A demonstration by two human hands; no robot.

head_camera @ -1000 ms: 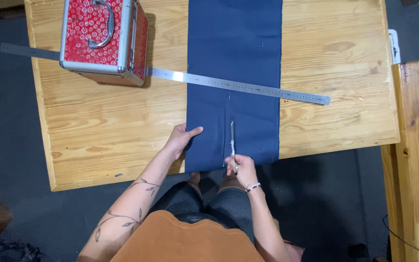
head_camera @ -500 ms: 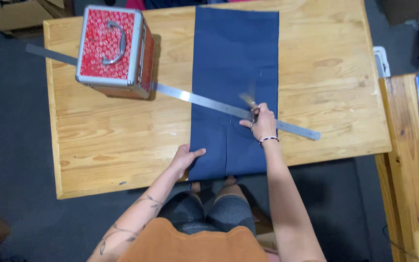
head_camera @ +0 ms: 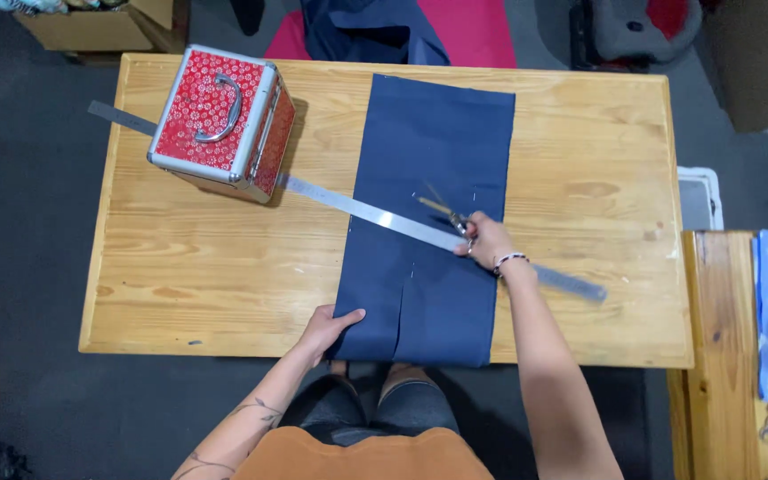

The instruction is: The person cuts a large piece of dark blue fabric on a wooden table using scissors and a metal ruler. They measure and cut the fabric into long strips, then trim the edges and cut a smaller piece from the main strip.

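Navy cloth [head_camera: 433,213] lies flat down the middle of the wooden table [head_camera: 580,160], its near edge at the table's near edge; a short slit runs up from that near edge, roughly centred. Left hand [head_camera: 331,327] sits open and flat on the cloth's near-left corner, fingers spread, most likely pinning it so it can't slide. Right hand [head_camera: 484,240] is out over the middle of the cloth, closed round the handles of a pair of scissors [head_camera: 444,212]; blades point far-left and look slightly parted, though they are too thin to be sure.

Long metal ruler [head_camera: 366,212] crosses the cloth on a diagonal, far-left to near-right; its far-left stretch runs under the red patterned case [head_camera: 222,124], which looks like it's serving as a weight to hold the line.

Hard to read: whether the scissor tips touch the cloth or hover above it; the ruler's run beneath the case and beneath the right hand is hidden; the right hand's grip on the handles is mostly covered by its own fingers. A second table [head_camera: 726,356] at near right is cut off by the frame.
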